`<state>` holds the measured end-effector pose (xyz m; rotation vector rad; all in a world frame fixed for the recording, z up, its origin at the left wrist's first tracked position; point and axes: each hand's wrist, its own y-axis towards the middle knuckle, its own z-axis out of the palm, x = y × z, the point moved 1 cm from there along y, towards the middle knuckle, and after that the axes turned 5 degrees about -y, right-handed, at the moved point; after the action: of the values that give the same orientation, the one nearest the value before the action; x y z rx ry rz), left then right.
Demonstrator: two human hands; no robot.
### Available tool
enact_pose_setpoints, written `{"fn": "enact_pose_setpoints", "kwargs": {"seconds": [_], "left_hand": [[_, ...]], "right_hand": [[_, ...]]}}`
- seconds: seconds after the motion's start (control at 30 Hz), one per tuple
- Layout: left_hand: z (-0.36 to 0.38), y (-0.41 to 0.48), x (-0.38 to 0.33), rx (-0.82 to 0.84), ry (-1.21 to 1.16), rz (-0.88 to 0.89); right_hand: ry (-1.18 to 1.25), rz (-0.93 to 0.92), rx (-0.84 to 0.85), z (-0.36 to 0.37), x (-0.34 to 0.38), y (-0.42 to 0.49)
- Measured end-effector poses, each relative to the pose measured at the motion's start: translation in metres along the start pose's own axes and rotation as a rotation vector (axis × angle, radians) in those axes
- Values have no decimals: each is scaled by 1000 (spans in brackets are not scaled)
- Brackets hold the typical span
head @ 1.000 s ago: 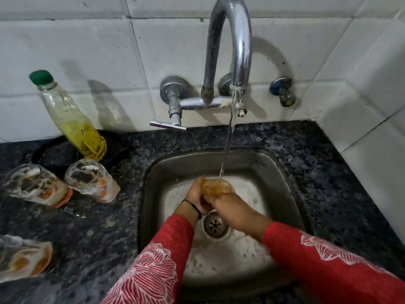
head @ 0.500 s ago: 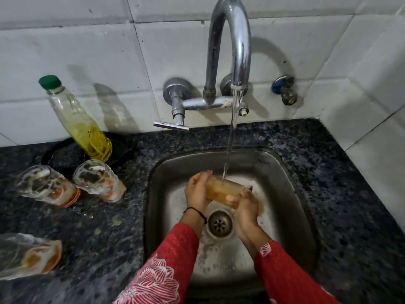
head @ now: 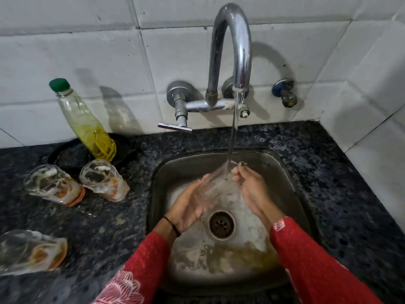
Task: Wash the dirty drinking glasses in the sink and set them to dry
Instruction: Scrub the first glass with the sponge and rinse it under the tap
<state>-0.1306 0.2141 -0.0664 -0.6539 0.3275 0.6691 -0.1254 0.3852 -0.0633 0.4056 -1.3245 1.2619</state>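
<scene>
Head view first gives us the speckled dark stone counter (head: 328, 172), then the dull steel sink (head: 291, 194) set into it, with a curved chrome tap (head: 232, 40) running a thin stream. Over the drain (head: 221, 224) we hold a clear glass (head: 215, 187) on its side under the water, left hand (head: 188, 207) cupping its base, right hand (head: 252, 189) pinching the rim. We judge it light, rigid, breakable and slick when wet, best gripped around the wall. Three smeared glasses (head: 103, 179) lie tipped on the left counter beside a soap bottle (head: 87, 126).
</scene>
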Motion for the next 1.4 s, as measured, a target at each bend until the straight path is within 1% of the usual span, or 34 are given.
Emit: {"fn": "enact_pose_setpoints", "kwargs": {"seconds": [0.07,0.13,0.17,0.2,0.3,0.33,0.37,0.4,0.47,0.5,0.53,0.57,0.63,0.67,0.7,0.73,0.77,0.83,0.87,0.9,0.93,0.97,1.0,1.03,1.07,1.1,1.13,1.17,1.23,1.27,1.3,1.33,1.37,1.4], "left_hand": [[-2,-8,-3,-2,46,-159],[-1,-11,-4,30,67,-213],[1,-11,-5,32,85,-194],[3,-10,-6,27,158,-130],[12,-4,-5,-38,625,134],[14,-3,-5,-49,700,181],[15,-2,-4,-33,699,177],[16,-3,-5,12,637,119],[21,-9,-9,118,449,-67],[22,-12,-10,155,394,-126],[23,-12,-10,151,390,-144],[25,-11,-7,112,428,-118],[30,-8,-1,-10,666,24],[32,-6,3,-76,803,113],[31,-4,6,-133,897,202],[29,-2,7,-144,916,257],[28,-3,6,-107,854,270],[34,-10,0,40,506,147],[35,-13,-1,94,348,76],[33,-13,-2,118,286,41],[31,-12,1,96,324,50],[28,-9,5,33,453,105],[27,-6,9,-60,638,174],[27,-3,12,-160,801,238],[27,-2,13,-236,894,295],[29,-3,12,-258,900,335],[31,-3,9,-234,829,341],[33,-5,5,-168,706,296],[36,-12,-4,0,352,158],[36,-15,-7,75,224,89],[35,-14,-7,103,203,49],[35,-13,-5,70,287,67],[34,-11,-2,-12,485,146],[34,-7,1,-114,746,239]], "right_hand": [[-280,-77,110,11,15,-7],[-482,-143,146,18,30,-12],[-573,-175,152,20,36,-12],[-644,-203,160,22,41,-12],[-767,-240,149,22,44,-7],[-740,-231,148,20,44,-6],[-657,-211,156,17,43,-5],[-532,-183,185,14,42,-6],[-289,-107,301,11,43,-11],[-237,-75,346,12,44,-14],[-257,-74,363,14,46,-18],[-356,-106,358,18,47,-19],[-706,-202,307,27,49,-20],[-826,-227,282,31,50,-19],[-856,-232,270,33,48,-17],[-816,-237,266,33,47,-18],[-712,-239,275,33,46,-19],[-420,-171,319,26,47,-21],[-320,-132,339,24,48,-24],[-313,-117,337,24,48,-25],[-430,-134,314,25,47,-23],[-619,-170,284,28,44,-20],[-808,-203,264,32,41,-18],[-921,-221,255,37,39,-16],[-935,-226,251,40,37,-16],[-880,-232,244,41,37,-16],[-781,-244,231,39,40,-17],[-639,-238,234,36,42,-18],[-293,-138,289,30,45,-22],[-218,-98,299,30,44,-24],[-260,-89,282,32,44,-26],[-428,-120,249,35,44,-23],[-667,-174,217,39,44,-21],[-879,-229,207,43,45,-20]]}}
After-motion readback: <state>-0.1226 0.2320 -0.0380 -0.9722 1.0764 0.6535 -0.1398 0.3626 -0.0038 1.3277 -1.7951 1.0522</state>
